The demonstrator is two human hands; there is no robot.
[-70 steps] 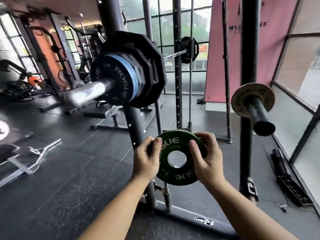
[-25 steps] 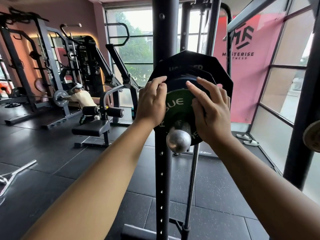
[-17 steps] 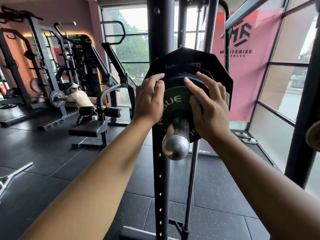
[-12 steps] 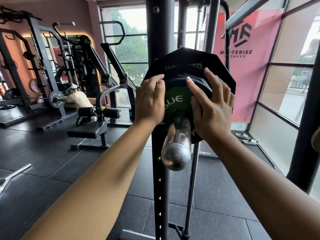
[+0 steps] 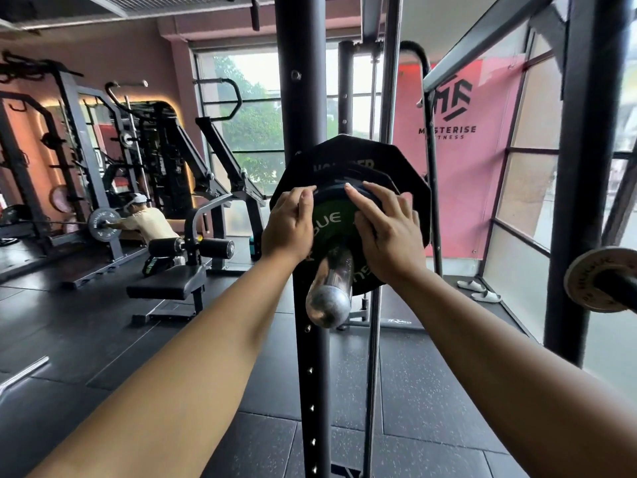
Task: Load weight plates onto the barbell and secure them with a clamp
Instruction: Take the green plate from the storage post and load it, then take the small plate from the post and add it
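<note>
A green plate (image 5: 332,220) sits on the barbell's steel sleeve (image 5: 329,298), pushed up against a blue-rimmed plate (image 5: 331,190) and a large black plate (image 5: 351,157) behind it. My left hand (image 5: 291,225) presses on the green plate's left side with its fingers pointing up. My right hand (image 5: 386,232) lies spread over the plate's right side, fingers straight and reaching onto the blue rim. The bare end of the sleeve sticks out toward me between my wrists. No clamp is in sight.
A black rack upright (image 5: 300,98) stands just behind the sleeve. A storage peg with a small pale plate (image 5: 599,281) juts in at the right. A person (image 5: 148,219) lies at a machine on the left, beside a padded bench (image 5: 172,284). Slippers (image 5: 479,291) lie by the window.
Both hands lifted the green plate from waist height onto the sleeve, then slid it inward against the stack. More bare sleeve now sticks out toward me.
</note>
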